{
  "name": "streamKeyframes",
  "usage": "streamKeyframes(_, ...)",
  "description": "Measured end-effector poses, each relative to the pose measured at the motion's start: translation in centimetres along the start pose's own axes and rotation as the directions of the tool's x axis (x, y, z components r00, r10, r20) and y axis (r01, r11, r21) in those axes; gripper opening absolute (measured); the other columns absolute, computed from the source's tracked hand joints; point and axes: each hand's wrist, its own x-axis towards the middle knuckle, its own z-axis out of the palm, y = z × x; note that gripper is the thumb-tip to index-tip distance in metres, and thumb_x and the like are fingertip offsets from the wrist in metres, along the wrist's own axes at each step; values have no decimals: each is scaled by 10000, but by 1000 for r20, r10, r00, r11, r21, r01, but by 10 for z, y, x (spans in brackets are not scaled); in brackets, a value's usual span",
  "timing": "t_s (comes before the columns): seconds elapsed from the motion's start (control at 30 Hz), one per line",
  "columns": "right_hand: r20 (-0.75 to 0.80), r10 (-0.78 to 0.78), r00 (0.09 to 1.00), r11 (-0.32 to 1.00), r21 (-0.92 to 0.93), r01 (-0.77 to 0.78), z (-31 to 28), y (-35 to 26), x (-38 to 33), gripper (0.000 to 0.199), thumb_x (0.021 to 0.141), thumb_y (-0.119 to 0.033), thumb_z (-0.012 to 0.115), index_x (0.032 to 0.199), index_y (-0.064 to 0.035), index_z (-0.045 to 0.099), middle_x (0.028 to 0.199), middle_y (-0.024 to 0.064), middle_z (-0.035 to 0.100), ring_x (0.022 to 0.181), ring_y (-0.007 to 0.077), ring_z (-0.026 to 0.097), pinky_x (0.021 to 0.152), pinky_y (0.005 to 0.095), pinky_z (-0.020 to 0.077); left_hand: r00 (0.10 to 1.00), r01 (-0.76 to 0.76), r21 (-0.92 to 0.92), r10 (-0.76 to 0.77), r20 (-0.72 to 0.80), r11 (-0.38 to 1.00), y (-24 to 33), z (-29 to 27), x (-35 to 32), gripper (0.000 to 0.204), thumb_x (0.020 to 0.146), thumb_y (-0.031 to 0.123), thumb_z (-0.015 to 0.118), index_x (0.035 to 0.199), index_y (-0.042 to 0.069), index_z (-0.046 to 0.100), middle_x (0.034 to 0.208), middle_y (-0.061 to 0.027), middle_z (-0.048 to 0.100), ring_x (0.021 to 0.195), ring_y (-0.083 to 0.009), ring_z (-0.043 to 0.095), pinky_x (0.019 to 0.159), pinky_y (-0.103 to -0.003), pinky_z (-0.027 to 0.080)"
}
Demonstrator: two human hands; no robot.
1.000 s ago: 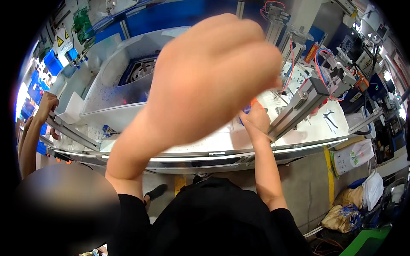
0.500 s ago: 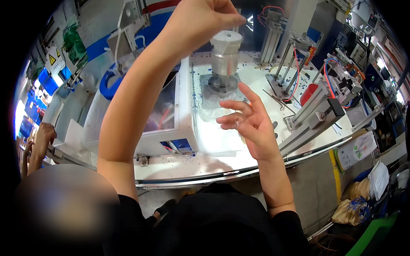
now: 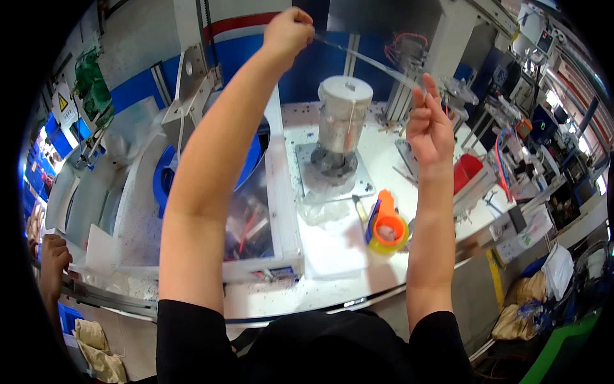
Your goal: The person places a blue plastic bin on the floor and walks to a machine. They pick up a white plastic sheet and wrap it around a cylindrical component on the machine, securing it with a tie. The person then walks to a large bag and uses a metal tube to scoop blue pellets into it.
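Note:
A strip of clear tape [image 3: 377, 63] stretches slantwise between my raised hands. My left hand [image 3: 289, 37], far up at the top, pinches one end with its fingers closed. At the other end, further right and lower, my right hand [image 3: 432, 131] has its thumb and fingertips closed on the tape. Below and between them a metal cylinder [image 3: 342, 131] with a white round cap [image 3: 347, 89] stands upright on a square metal base plate [image 3: 307, 182]. An orange tape dispenser [image 3: 385, 208] with a roll lies on the white table in front of it.
A white open box [image 3: 259, 269] and a blue ring-shaped part [image 3: 163, 179] are on the left. Crumpled clear plastic [image 3: 323, 214] lies before the base plate. A red cup [image 3: 468, 171] and metal fixtures stand right. Another person's hand [image 3: 54, 256] shows far left.
My left hand has risen off the cap area, and my right hand has moved up and right, its spread fingers closing. The tape strip and the orange dispenser now show plainly.

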Motion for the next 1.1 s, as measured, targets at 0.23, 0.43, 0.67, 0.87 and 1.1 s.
streamKeyframes(0.23, -107, 113, 988, 980, 176, -93, -90, -6, 125, 212, 946, -63, 466, 1106, 42, 556, 1203, 222, 573, 839, 190, 674, 671, 245, 585, 838, 520, -384, -542, 57, 763, -70, 34, 36, 139, 875, 94, 605, 965, 33, 692, 709, -47, 589, 566, -78, 493, 523, -200, 428)
streamKeyframes(0.43, -118, 303, 946, 933, 239, -269, -147, 21, 169, 258, 963, -86, 436, 1154, 59, 531, 1193, 206, 584, 881, 204, 673, 679, 250, 590, 717, 649, -316, -696, -51, 692, -95, 33, 34, 91, 854, 93, 636, 893, 26, 686, 707, -51, 591, 562, -83, 486, 510, -204, 392)
streamKeyframes(0.67, -86, 460, 884, 809, 451, -377, -177, 34, 163, 394, 992, -191, 377, 1258, 99, 404, 1196, 241, 562, 882, 232, 665, 677, 266, 589, 679, 698, -240, -730, -77, 675, -109, 34, 15, 86, 845, 85, 615, 847, 28, 679, 720, -50, 590, 561, -88, 465, 512, -221, 366)
streamKeyframes(0.87, -80, 459, 885, 803, 464, -375, -185, 39, 159, 446, 999, -233, 354, 1282, 110, 379, 1220, 249, 545, 912, 238, 656, 695, 276, 589, 659, 727, -211, -750, -54, 653, -112, 34, 7, 118, 875, 130, 612, 880, 43, 692, 713, -33, 583, 591, -77, 447, 532, -207, 365)
streamKeyframes(1.1, -90, 460, 883, 800, 473, -369, -184, 41, 153, 461, 998, -251, 355, 1286, 110, 373, 1213, 246, 553, 917, 235, 655, 688, 278, 591, 637, 743, -219, -769, -63, 633, -109, 38, 1, 94, 861, 136, 637, 843, 58, 686, 689, -22, 579, 575, -76, 444, 525, -213, 358)
